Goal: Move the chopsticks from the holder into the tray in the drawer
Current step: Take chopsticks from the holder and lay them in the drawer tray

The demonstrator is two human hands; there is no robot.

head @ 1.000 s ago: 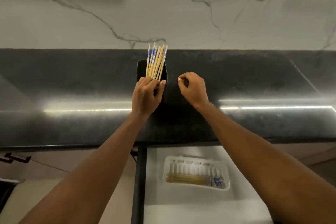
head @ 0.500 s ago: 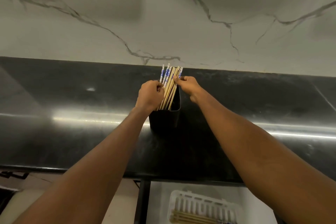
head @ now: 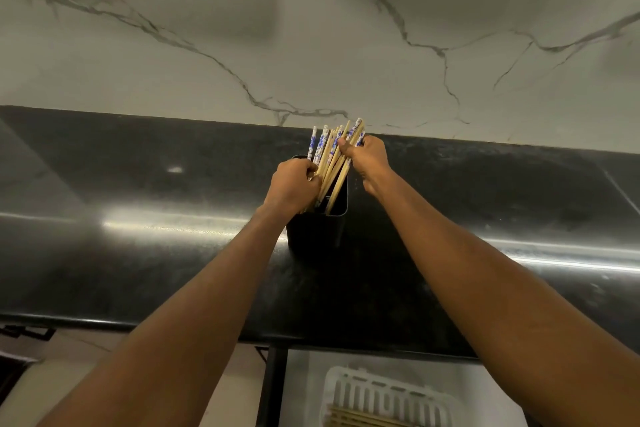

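A black square holder (head: 313,236) stands on the dark countertop (head: 138,253) near the wall. Several wooden chopsticks (head: 329,163) with blue-and-white patterned tops stick out of it, fanned apart. My left hand (head: 294,187) grips the bundle low down, at the holder's rim. My right hand (head: 367,159) pinches a few chopsticks near their tops, on the right of the bundle. Below the counter edge an open drawer (head: 304,388) holds a white slotted tray (head: 391,399), with some chopsticks (head: 360,419) lying in it at the frame's bottom.
A pale marble wall with grey veins (head: 311,28) rises right behind the holder. The drawer's dark left edge (head: 273,388) runs down below the counter's front lip. A light-coloured floor (head: 69,374) shows at lower left.
My right hand has come from beside the holder onto the chopstick tops and closed on a few. The bundle now fans wider. The view has tilted up, so less of the drawer shows.
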